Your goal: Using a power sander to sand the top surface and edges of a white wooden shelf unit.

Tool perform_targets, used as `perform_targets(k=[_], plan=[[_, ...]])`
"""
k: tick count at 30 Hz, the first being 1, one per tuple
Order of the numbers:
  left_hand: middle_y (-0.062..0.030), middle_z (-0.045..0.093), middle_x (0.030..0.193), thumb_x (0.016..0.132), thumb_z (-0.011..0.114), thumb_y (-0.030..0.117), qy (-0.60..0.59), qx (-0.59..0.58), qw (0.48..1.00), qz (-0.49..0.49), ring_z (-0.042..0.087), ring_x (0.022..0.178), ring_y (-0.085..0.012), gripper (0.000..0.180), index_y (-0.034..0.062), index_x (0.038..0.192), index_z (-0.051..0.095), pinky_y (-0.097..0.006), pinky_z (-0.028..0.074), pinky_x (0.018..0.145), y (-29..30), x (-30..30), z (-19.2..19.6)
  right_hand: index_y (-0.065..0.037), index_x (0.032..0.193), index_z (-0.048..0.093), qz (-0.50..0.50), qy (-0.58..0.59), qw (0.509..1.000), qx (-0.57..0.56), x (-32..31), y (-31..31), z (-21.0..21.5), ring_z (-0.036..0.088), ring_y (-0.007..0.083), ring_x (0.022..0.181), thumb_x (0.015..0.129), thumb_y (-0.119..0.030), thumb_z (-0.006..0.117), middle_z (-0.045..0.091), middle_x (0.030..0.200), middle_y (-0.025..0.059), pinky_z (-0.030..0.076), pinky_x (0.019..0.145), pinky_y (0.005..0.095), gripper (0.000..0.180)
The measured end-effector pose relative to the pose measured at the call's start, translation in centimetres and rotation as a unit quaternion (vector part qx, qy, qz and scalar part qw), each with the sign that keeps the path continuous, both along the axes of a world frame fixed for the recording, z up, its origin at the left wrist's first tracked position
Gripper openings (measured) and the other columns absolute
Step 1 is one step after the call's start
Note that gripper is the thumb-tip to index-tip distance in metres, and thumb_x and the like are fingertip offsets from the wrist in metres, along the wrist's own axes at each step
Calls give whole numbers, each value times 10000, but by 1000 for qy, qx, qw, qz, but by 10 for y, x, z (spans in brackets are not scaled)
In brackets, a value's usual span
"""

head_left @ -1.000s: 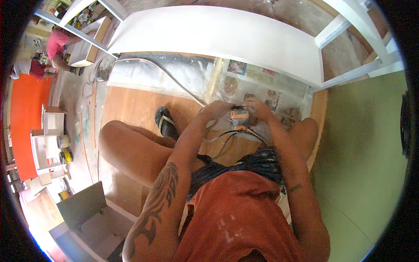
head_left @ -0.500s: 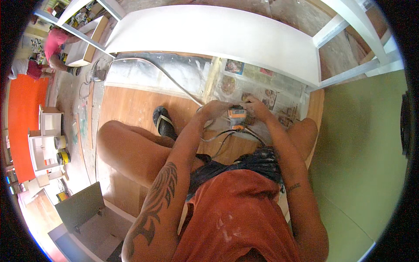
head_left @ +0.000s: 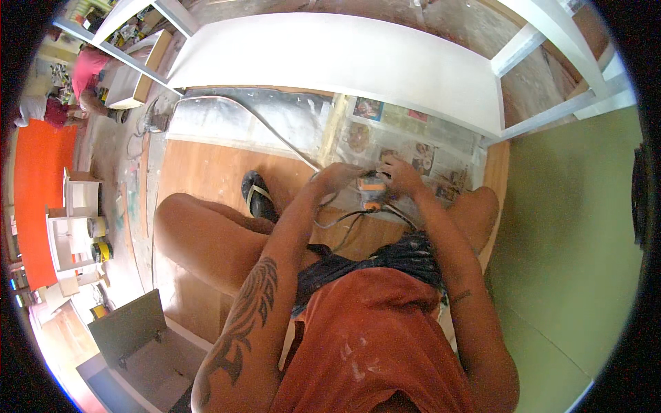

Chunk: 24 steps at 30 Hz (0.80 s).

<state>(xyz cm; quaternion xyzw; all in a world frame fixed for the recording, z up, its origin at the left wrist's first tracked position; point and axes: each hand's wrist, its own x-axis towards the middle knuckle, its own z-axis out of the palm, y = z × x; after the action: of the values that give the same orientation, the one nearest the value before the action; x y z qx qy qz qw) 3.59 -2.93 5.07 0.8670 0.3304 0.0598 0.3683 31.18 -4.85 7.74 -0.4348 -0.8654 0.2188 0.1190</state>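
Note:
Between my legs, close to the board I sit on, is a small corded power tool with an orange and grey body, apparently a palm sander [head_left: 372, 193]. My left hand [head_left: 339, 177] is closed at its far left side, the fingertips reaching the tool's far end. From the right, my right hand [head_left: 401, 175] bends its fingers onto that same end, beside the left fingertips. Any small piece between the fingertips is too hidden to make out. A dark cord [head_left: 344, 219] leaves the near end of the tool and loops toward my lap.
Newspaper sheets [head_left: 396, 131] lie beyond my hands, before a long white panel [head_left: 330, 58]. A pale cable [head_left: 268, 131] crosses the wooden board [head_left: 200, 162]. A green panel [head_left: 564, 241] stands on my right. Another person in pink [head_left: 88, 69] bends at the far left.
My right hand has shifted slightly left and nearer, its fingers drawing in at the sander's far end. My left hand and the sander have barely moved.

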Motion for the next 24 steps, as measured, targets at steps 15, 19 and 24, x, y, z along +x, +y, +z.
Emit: perform_targets(k=[15,19,24], plan=[[-102,609,1441,991,493,100,49,50,997,-43,712,1080,-358,562,319,1508,502,-439,585,964,0,6,17,-99,1072,682,-29,-66,997,17,-9,3,2,620,353,1056,750,-222,774,615,1045,116,540,879,483,356],[-95,616,1433,988,499,89,20,53,998,-35,713,1075,-355,565,315,1505,503,-435,591,955,2,3,23,-105,1094,687,1,-44,999,26,-12,1,6,620,339,1073,752,-254,783,628,1073,112,545,895,465,385],[-79,630,1407,984,490,102,101,60,992,-53,687,1121,-330,493,226,1454,574,-430,564,949,1,9,39,-121,1110,711,0,-111,994,-2,-14,3,2,630,325,1089,781,-290,765,655,1130,101,546,910,454,374]])
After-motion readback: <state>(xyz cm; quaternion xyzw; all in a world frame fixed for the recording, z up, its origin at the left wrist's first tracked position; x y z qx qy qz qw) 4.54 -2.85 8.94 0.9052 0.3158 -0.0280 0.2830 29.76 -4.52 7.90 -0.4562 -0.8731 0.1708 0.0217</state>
